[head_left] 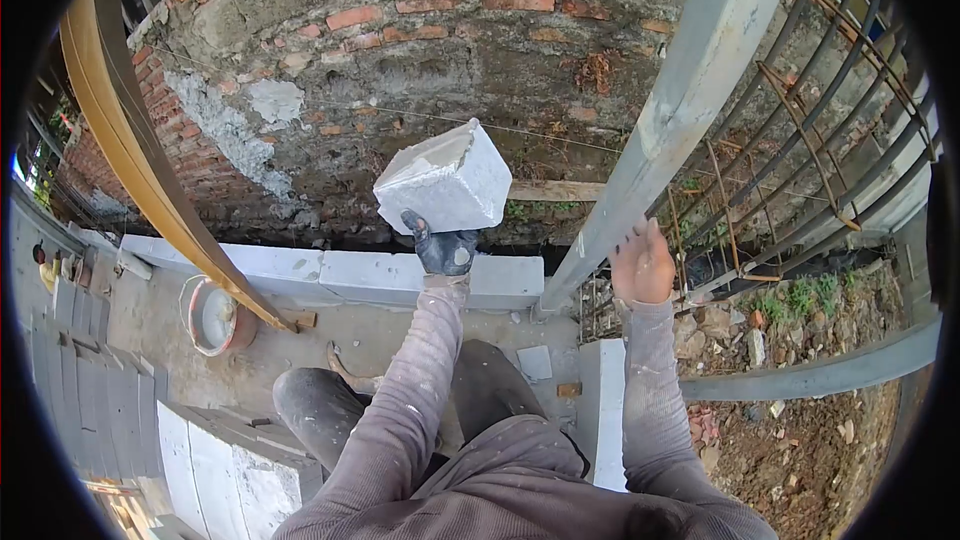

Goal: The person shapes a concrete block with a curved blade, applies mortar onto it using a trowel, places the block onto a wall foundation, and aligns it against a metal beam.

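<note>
My left hand point(443, 245), in a dark, dusty glove, grips a white lightweight concrete block point(450, 180) from below, with a finger or thumb up its near face. The block is held tilted above a low row of white blocks point(375, 278), and its top looks rough. My bare right hand point(642, 265) is raised beside the grey post point(655, 130), fingers stretched upward and holding nothing. Whether its fingertips touch the post I cannot tell.
An old brick wall point(430, 60) stands behind the block row, with a thin string across it. A bucket point(214, 316), a wooden post point(150, 150) and stacked blocks point(230, 470) are to the left. A rebar cage point(790, 130) and rubble point(790, 450) lie right.
</note>
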Demonstrator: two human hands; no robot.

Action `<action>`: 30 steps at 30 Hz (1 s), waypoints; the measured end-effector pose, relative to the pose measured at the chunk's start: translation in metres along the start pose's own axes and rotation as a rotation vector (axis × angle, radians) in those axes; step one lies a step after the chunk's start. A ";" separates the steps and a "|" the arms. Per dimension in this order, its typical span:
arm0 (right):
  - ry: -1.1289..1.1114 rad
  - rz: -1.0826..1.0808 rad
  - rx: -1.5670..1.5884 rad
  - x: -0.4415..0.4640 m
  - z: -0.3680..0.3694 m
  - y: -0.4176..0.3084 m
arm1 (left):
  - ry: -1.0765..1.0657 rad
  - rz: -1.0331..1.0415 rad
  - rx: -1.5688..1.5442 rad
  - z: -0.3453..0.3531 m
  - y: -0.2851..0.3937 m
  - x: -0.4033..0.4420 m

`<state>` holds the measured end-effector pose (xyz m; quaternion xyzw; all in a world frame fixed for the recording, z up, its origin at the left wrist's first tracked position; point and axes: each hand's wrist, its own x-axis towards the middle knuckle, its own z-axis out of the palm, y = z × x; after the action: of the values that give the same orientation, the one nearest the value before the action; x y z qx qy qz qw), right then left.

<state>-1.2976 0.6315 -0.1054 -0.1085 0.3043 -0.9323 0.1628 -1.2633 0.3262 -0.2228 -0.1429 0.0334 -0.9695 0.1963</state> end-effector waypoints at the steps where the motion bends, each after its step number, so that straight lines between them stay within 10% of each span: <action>1: -0.053 0.025 -0.051 0.013 -0.002 -0.005 | 0.001 0.014 0.009 -0.011 0.001 0.006; 5: -0.184 0.092 -0.289 0.100 -0.017 -0.005 | 0.022 -0.111 -0.124 -0.019 -0.003 0.028; 7: -0.472 0.031 -1.305 0.128 0.004 0.001 | 0.043 -0.138 -0.078 -0.022 -0.019 0.033; 17: -0.299 -0.077 -1.669 0.170 0.048 -0.003 | 0.263 -0.461 0.379 -0.017 -0.091 0.040; 22: -0.351 -0.102 -2.190 0.196 0.034 0.001 | 0.680 -0.836 1.138 -0.002 -0.019 -0.007; 30: -0.468 0.073 -2.553 0.155 -0.090 0.057 | 0.691 -0.461 1.215 0.070 0.168 -0.080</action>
<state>-1.4546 0.5783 -0.1951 -0.3370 0.9394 0.0606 0.0192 -1.1103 0.2019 -0.1974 0.3014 -0.4808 -0.8234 0.0103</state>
